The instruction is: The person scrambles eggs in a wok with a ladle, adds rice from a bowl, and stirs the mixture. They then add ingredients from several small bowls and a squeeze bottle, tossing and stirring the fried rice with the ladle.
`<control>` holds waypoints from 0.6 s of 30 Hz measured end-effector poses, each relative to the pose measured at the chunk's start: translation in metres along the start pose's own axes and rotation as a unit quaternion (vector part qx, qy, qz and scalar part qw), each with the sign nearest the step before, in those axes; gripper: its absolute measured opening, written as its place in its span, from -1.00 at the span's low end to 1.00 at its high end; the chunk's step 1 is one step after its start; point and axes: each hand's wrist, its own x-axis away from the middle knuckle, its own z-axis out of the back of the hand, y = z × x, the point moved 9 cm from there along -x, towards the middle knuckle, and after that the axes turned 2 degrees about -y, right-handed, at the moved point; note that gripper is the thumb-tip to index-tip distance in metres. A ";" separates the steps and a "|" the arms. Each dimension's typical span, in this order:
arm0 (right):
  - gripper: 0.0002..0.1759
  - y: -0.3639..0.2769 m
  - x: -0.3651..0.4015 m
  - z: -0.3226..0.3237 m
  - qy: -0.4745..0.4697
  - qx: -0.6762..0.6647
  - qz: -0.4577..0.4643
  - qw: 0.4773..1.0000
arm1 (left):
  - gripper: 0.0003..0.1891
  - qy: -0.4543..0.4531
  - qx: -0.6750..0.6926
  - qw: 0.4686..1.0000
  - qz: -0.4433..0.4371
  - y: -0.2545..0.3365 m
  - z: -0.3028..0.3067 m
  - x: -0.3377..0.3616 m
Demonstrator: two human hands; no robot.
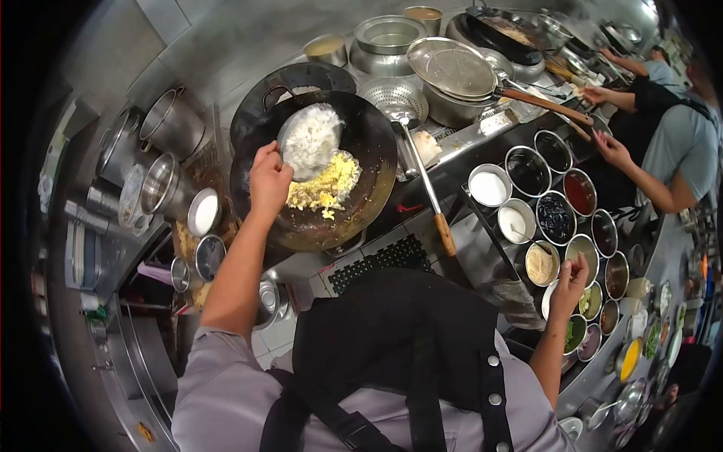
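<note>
My left hand (270, 182) grips the rim of a metal bowl (285, 145) filled with white rice (312, 135). The bowl is tipped over a large black wok (373, 181). Yellow scrambled egg (331, 184) lies in the wok just below the bowl, and the rice is close above it. On the other side, my right hand (568, 286) hovers over round seasoning containers, its fingers apart and nothing visible in them. Nearest to it are a tub of pale paste (540, 264) and a steel container (582, 248).
A long-handled ladle (425, 177) rests beside the wok, its wooden end jutting towards me. A strainer (452, 69) lies across a pot behind it. Steel pots (173, 124) stand at left. Co-workers (663, 143) stand at right, one with hands raised near the counter.
</note>
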 end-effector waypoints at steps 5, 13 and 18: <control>-0.61 -0.054 0.064 -0.074 -0.112 0.060 0.020 0.992 | -0.90 -0.177 -0.198 0.959 -0.104 -0.063 -0.056 -0.025; -0.62 -0.102 0.209 -0.049 -0.115 0.141 -0.032 0.983 | -0.68 -0.151 -0.015 0.988 -0.032 -0.151 -0.050 -0.111; -0.64 -0.092 0.312 0.030 -0.007 0.200 -0.107 0.974 | -0.73 -0.013 -0.058 0.978 -0.201 -0.144 -0.048 -0.104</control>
